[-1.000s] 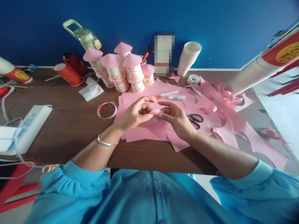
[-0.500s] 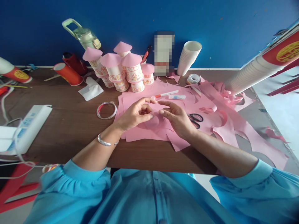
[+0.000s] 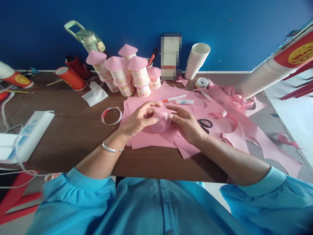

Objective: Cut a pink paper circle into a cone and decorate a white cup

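Observation:
Between my hands, above the pink sheets [image 3: 139, 139], is a small rounded piece of pink paper [image 3: 161, 122], bent into a curve. My left hand [image 3: 140, 120] has its thumb against the left edge of the piece, index finger arched over the far side. The right edge is pinched by my right hand [image 3: 184, 122], thumb on top. Part of the paper's far edge is hidden behind the fingers. Just beyond lie a red-and-white marker [image 3: 174, 98] and a glue stick [image 3: 185, 102]. Black-handled scissors [image 3: 205, 125] rest by my right hand, partly covered by it.
Paper-cup towers [image 3: 138, 78] with pink cone roofs stand at the back, near a green bottle [image 3: 89, 39]. A tape roll [image 3: 111, 116] lies left of the sheets. Cup stacks [image 3: 197, 62], another tape roll [image 3: 202, 83] and pink offcuts [image 3: 238, 130] occupy the right; a power strip [image 3: 34, 133] is far left.
The pink paper piece has turned, so its curved face now shows plainly between my thumbs. Both hands stay in nearly the same place, with small finger shifts.

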